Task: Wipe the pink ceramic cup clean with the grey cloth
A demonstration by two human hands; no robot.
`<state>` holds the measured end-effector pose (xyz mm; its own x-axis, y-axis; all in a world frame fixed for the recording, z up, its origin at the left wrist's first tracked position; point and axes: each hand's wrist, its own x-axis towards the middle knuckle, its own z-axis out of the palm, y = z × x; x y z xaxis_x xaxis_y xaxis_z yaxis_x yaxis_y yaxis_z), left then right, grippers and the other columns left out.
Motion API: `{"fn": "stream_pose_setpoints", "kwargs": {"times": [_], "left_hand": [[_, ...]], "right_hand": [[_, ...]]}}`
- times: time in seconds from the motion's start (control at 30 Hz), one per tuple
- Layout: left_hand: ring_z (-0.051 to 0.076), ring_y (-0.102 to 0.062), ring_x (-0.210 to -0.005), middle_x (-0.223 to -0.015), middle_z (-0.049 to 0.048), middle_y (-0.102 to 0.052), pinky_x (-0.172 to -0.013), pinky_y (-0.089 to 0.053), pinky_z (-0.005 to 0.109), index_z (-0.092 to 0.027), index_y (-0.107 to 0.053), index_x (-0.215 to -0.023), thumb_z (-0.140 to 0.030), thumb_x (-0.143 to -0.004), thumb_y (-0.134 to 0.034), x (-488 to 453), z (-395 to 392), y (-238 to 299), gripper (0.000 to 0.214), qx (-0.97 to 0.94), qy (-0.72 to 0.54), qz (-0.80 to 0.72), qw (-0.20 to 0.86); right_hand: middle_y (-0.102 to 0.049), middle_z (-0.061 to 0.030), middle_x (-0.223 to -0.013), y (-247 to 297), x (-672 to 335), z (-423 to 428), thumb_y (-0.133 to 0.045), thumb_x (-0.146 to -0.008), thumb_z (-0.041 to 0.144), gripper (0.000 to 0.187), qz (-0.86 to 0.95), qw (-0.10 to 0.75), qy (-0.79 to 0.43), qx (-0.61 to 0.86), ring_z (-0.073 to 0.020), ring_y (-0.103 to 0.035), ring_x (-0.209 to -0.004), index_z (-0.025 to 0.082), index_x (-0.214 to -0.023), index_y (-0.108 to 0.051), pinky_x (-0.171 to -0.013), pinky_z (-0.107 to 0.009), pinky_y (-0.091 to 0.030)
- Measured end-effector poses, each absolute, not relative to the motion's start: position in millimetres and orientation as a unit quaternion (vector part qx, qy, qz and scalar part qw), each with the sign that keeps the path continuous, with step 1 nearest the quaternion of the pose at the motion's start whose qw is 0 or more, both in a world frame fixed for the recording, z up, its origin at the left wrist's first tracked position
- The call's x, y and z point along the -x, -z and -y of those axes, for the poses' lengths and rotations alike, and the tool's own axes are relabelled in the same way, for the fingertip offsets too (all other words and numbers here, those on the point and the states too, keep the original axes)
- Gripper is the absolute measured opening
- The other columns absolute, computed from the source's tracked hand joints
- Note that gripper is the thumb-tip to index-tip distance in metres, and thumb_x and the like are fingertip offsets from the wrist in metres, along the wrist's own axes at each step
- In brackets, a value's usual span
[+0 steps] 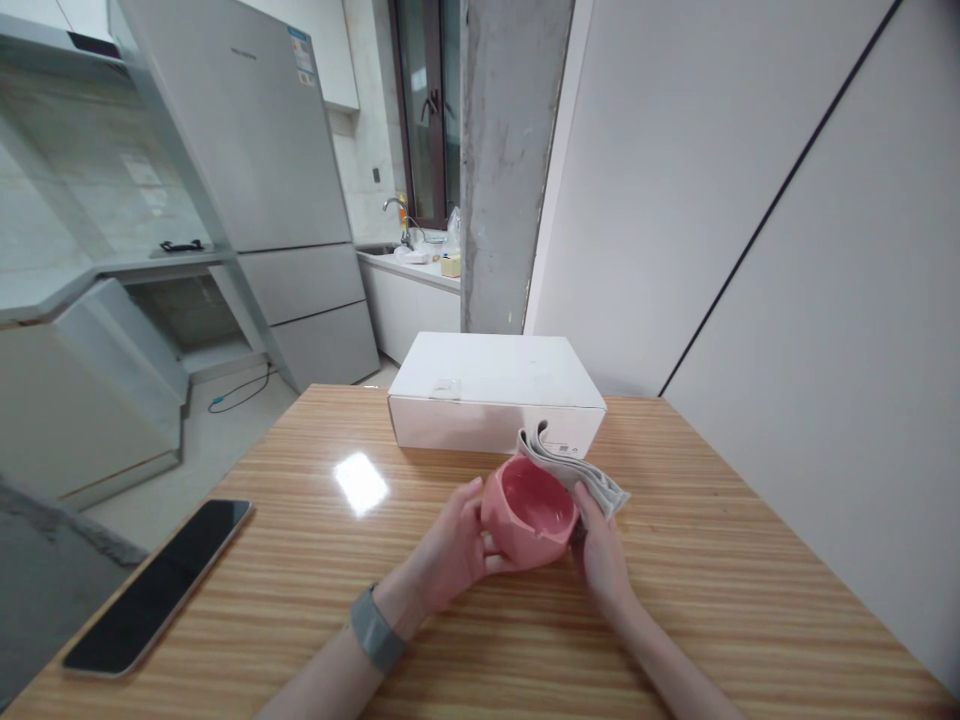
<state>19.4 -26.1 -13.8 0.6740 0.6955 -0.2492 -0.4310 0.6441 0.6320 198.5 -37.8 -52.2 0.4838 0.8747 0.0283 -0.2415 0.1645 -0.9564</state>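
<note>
A pink faceted bowl, perhaps an ashtray, is tilted above the table with its opening toward me. My left hand is closed around its left side, thumb near the rim and fingers underneath. On the bowl's right, my right hand grips a folded grey cloth, pressing it against the bowl's outer side. The cloth's folds stick out behind the rim. Some of the right hand's fingers are hidden behind the bowl and cloth.
Behind the bowl, a white cardboard box lies on the striped wooden table. A black phone rests near the table's left edge. Beyond stand a fridge and a kitchen counter. A white wall panel rises at the right.
</note>
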Motion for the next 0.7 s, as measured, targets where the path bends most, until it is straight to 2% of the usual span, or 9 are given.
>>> {"fn": "stream_pose_setpoints", "kwargs": {"times": [0.1,0.2,0.37,0.47,0.57,0.7], "left_hand": [[0.026,-0.070,-0.094,-0.106,0.0152,-0.073,-0.079,-0.054,0.034,-0.010,-0.065,-0.113,-0.060,-0.089,-0.049,-14.1,20.3,16.2,0.058,-0.284,-0.289,-0.252,0.879],[0.025,-0.069,-0.093,-0.107,0.0133,-0.073,-0.072,-0.053,0.030,-0.012,-0.066,-0.115,-0.056,-0.088,-0.054,-11.0,18.8,21.9,0.053,-0.297,-0.260,-0.274,0.877],[0.022,-0.067,-0.098,-0.113,0.0118,-0.072,-0.082,-0.052,0.031,-0.013,-0.068,-0.114,-0.043,-0.084,-0.063,-8.2,19.1,30.4,0.042,-0.277,-0.266,-0.314,0.868],[0.024,-0.067,-0.097,-0.114,0.0128,-0.072,-0.080,-0.054,0.033,-0.012,-0.067,-0.113,-0.041,-0.084,-0.063,-9.7,18.0,30.1,0.041,-0.276,-0.292,-0.324,0.856],[0.027,-0.064,-0.109,-0.121,0.0146,-0.069,-0.088,-0.053,0.036,-0.012,-0.064,-0.120,-0.036,-0.085,-0.063,-13.9,17.6,26.4,0.043,-0.267,-0.333,-0.301,0.853],[0.030,-0.057,-0.122,-0.128,0.0165,-0.064,-0.100,-0.047,0.040,-0.010,-0.062,-0.122,-0.027,-0.084,-0.068,-19.5,21.4,22.7,0.042,-0.274,-0.394,-0.223,0.849]], "right_hand": [[-0.076,-0.0045,-0.110,46.9,-198.8,37.3,-0.062,-0.083,0.053,0.035,0.333,0.688,-0.427,0.483,-0.0302,-0.060,-0.121,0.027,-0.103,-0.076,-0.111,-0.048,-0.038],[-0.078,-0.0045,-0.104,41.5,-193.1,40.5,-0.066,-0.080,0.054,0.036,0.337,0.669,-0.474,0.462,-0.0317,-0.063,-0.117,0.026,-0.098,-0.077,-0.109,-0.050,-0.041],[-0.078,-0.0056,-0.106,32.9,-185.9,47.2,-0.074,-0.071,0.056,0.037,0.318,0.646,-0.517,0.462,-0.0351,-0.065,-0.111,0.026,-0.091,-0.078,-0.104,-0.053,-0.045],[-0.077,-0.0056,-0.106,34.7,-188.6,44.5,-0.076,-0.068,0.058,0.039,0.305,0.659,-0.513,0.457,-0.0343,-0.066,-0.109,0.026,-0.091,-0.077,-0.106,-0.052,-0.043],[-0.076,-0.0055,-0.109,43.5,-192.5,39.5,-0.074,-0.071,0.057,0.042,0.317,0.676,-0.481,0.460,-0.0326,-0.064,-0.113,0.027,-0.100,-0.075,-0.107,-0.052,-0.042],[-0.070,-0.0044,-0.123,53.2,-192.8,37.9,-0.072,-0.076,0.053,0.043,0.347,0.689,-0.437,0.462,-0.0303,-0.056,-0.125,0.030,-0.112,-0.071,-0.114,-0.051,-0.034]]}}
